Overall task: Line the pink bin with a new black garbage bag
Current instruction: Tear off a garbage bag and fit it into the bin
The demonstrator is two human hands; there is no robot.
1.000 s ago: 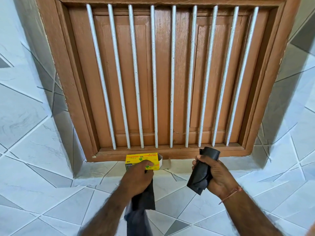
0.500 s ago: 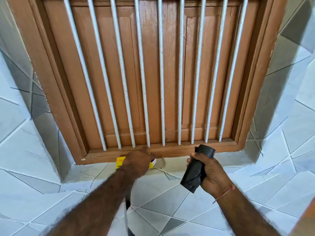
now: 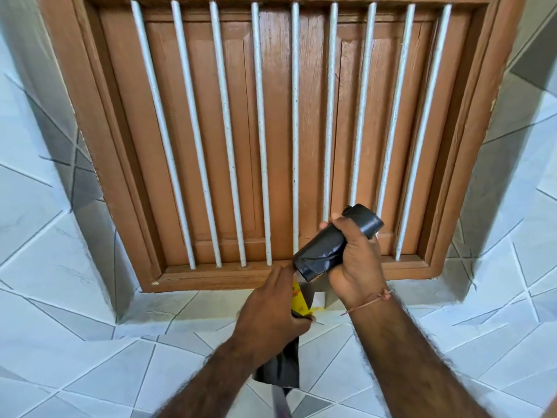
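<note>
Now the right hand [image 3: 355, 263] has lifted the roll of black bags [image 3: 334, 242] higher than half a second ago — it sits tilted in front of the lower ends of the white bars [image 3: 295, 131], fingers wrapped tight around its middle, both ends sticking out of the fist. The left hand [image 3: 271, 312] has drawn back from the sill and now reaches up so its forefinger touches the lower end of the roll, while the rest of that hand pinches a loose black bag [image 3: 280, 369] that hangs down below the wrist. The yellow box [image 3: 298, 300], nearly covered by the left hand before, shows again as a narrow strip between the two hands on the tiled ledge [image 3: 168, 309]; most of it is hidden by the left hand. Behind everything stands the brown wooden window frame [image 3: 90, 131] with closed shutters behind the bars, set into a wall of pale tiles [image 3: 45, 267] with grey lines. A thin reddish thread [image 3: 369, 303] circles the right wrist. No pink bin is in view.
</note>
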